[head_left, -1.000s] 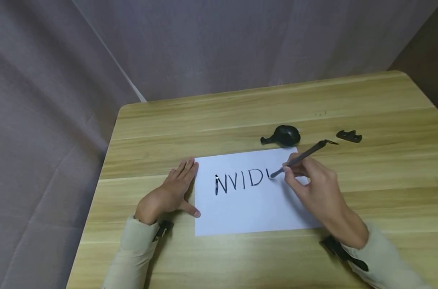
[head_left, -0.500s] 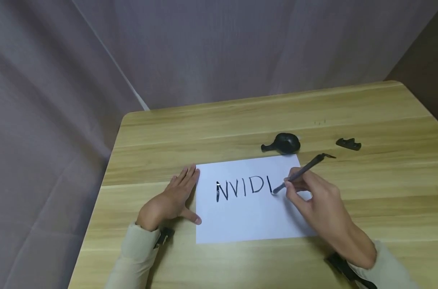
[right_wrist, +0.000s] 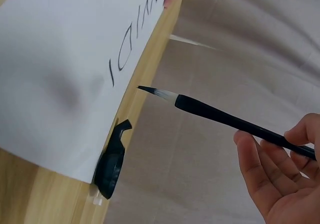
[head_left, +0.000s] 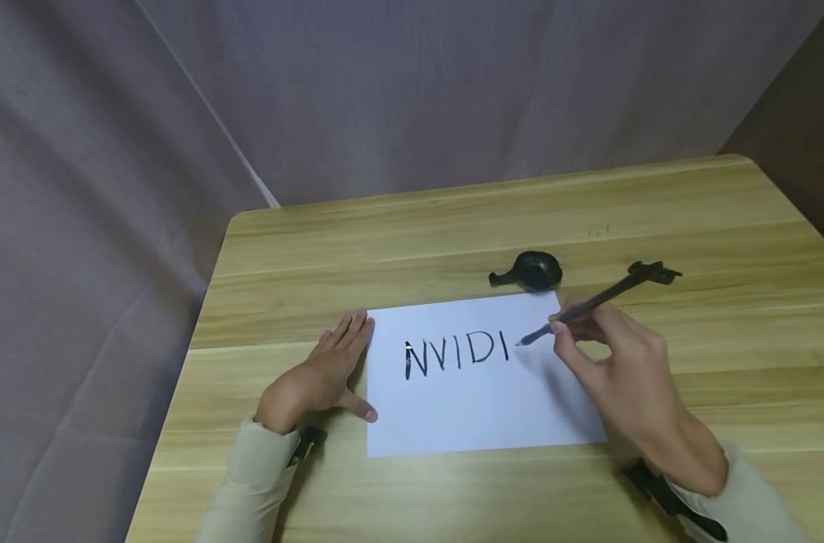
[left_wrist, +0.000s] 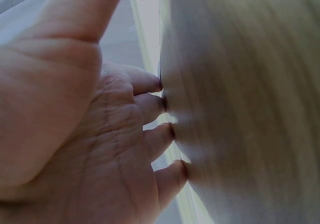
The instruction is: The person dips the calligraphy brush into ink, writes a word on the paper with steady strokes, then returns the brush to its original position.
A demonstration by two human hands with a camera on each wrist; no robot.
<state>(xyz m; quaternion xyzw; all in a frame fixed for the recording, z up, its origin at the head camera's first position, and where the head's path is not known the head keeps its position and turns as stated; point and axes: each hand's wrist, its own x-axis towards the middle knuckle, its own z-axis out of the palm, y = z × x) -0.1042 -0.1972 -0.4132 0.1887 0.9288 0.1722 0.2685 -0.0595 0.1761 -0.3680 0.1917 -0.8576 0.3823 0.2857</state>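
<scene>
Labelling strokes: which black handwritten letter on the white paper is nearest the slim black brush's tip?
Head view: rightmost I, beyond the curved D; other letters stand farther left.

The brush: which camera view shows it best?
The right wrist view: the brush appears large, its dark tip clear, though its rear end is cut off. The head view shows it smaller, tip over the paper; the left wrist view shows none.

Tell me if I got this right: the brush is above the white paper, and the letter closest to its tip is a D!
Not quite: the letter closest to the tip is an I, as the head view shows; the D is one place further left. The writing brush is indeed above the white paper.
</scene>
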